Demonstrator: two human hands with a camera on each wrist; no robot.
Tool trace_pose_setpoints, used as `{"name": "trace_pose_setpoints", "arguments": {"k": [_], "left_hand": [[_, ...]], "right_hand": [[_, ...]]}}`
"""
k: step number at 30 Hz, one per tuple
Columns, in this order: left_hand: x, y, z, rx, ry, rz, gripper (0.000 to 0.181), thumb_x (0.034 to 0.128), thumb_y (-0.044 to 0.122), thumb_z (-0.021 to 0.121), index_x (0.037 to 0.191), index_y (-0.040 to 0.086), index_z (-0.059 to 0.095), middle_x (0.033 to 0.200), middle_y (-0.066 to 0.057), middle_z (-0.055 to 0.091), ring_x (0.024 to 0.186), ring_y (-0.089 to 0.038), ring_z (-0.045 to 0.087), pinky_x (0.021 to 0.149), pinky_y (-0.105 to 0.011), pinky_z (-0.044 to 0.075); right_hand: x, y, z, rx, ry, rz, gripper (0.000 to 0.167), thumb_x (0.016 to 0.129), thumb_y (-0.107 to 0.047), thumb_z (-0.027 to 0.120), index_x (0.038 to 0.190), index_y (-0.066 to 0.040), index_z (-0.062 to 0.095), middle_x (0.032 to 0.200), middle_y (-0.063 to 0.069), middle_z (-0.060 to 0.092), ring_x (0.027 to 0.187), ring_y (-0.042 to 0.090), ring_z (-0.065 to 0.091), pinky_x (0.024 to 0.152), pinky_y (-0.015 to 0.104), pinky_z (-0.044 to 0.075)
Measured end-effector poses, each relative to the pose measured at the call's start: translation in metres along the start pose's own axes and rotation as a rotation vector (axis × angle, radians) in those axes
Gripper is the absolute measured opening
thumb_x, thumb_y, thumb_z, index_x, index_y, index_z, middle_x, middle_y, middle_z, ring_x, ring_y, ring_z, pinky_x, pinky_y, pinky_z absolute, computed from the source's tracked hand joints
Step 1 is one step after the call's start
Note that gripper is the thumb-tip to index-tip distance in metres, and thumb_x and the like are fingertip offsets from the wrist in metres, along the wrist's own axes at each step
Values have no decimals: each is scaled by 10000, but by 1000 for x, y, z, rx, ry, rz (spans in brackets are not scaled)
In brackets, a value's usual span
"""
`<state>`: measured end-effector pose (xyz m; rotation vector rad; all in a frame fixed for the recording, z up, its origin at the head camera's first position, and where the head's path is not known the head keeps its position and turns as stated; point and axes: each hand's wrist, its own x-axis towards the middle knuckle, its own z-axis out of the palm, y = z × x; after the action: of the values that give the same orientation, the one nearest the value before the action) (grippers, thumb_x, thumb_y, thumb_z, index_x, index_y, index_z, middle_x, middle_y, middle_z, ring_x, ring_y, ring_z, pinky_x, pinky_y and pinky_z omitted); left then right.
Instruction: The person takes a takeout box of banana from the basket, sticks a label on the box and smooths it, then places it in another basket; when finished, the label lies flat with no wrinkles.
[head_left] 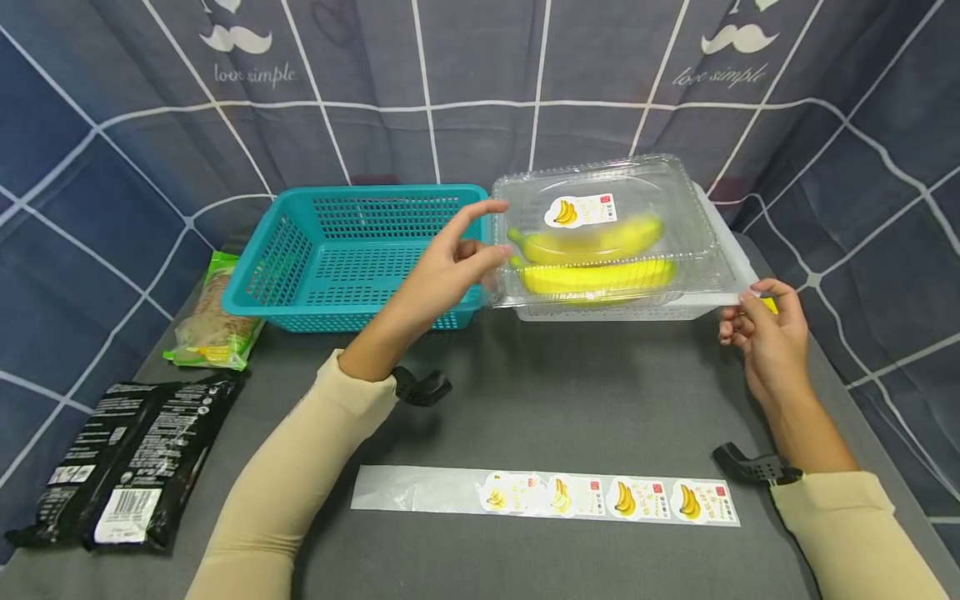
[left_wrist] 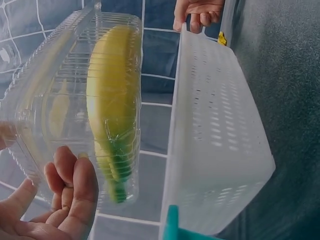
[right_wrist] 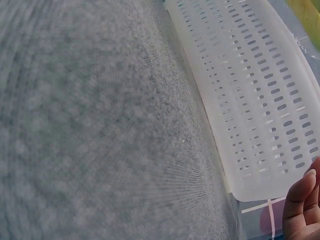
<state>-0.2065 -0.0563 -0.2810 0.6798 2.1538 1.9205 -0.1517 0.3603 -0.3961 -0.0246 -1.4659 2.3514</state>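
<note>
My left hand (head_left: 457,258) pinches the left edge of a clear plastic clamshell box (head_left: 693,221), thumb in front and index finger at the back. Inside lie yellow bananas (head_left: 600,277) with green stems, and a banana-picture label (head_left: 581,210) sits on the lid. In the left wrist view the box (left_wrist: 75,100) hangs tilted, apart from the white perforated basket (left_wrist: 212,130). My right hand (head_left: 768,333) grips the basket's front right corner between thumb and fingers. In the right wrist view only part of that hand (right_wrist: 302,205) shows, by the basket (right_wrist: 250,100).
A teal basket (head_left: 360,321) stands left of the white one. Farther left lie a green-edged food bag (head_left: 213,317) and black packages (head_left: 135,458). A strip of banana stickers (head_left: 427,492) lies near the front. Something small and yellow (head_left: 770,305) shows behind my right hand.
</note>
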Motion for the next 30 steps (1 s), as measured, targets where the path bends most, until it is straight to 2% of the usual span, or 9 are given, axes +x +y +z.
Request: {"name": "trace_pose_setpoints", "arguments": {"k": [4,7,11,15,20,24,27,30], "left_hand": [[12,-4,4,-21,15,-9,502,992,269,672,1459,327,498,767,-107,551,749,-255,536,884,-411,510],[25,-7,8,-24,17,-23,503,989,289,673,1457,329,495,803,-85,565,762,-227,512,853,-408,516],[39,-11,12,-11,13,-56,513,982,320,677,1459,335,490,792,-90,545,766,-237,519,851,-398,524],[48,-16,17,7,13,-80,516,974,317,679,1456,328,494,765,-84,515,756,-237,528,843,-403,519],[57,-22,20,30,15,-118,519,972,295,669,1459,318,491,789,-104,560,739,-233,542,821,-427,524],[66,-27,22,50,22,-128,521,978,276,661,1467,299,483,946,-123,680,753,-245,594,828,-459,548],[73,-31,25,95,19,-145,537,986,288,658,1488,299,469,1079,-84,728,816,-272,655,839,-460,556],[81,-33,27,145,13,-175,555,984,318,662,1500,325,457,1063,-80,735,847,-303,676,862,-474,548]], "right_hand": [[1,1,2,-1,-8,-12,193,1023,-18,584,1173,-77,476,760,131,640,535,180,609,492,253,516],[2,3,1,6,-12,-21,187,1024,-14,581,1169,-76,480,760,135,636,530,181,609,486,251,516],[1,4,0,5,-7,-23,186,1020,-13,588,1158,-74,480,748,136,636,518,182,606,480,250,515],[-1,4,-2,-21,-3,-24,195,1020,-36,600,1165,-80,478,747,131,639,517,177,608,482,247,517],[-1,4,-1,-28,-2,-20,208,1018,-51,610,1171,-84,473,747,129,645,518,176,611,485,247,520],[0,4,-1,-14,-4,-19,213,1015,-50,615,1174,-82,476,748,132,646,520,179,610,486,251,519],[0,4,-1,-8,-8,-23,212,1014,-51,617,1170,-78,476,745,133,644,518,179,608,484,251,516],[-1,3,-1,-10,-15,-28,205,1019,-52,609,1171,-79,474,746,133,643,521,177,607,486,248,514]]}}
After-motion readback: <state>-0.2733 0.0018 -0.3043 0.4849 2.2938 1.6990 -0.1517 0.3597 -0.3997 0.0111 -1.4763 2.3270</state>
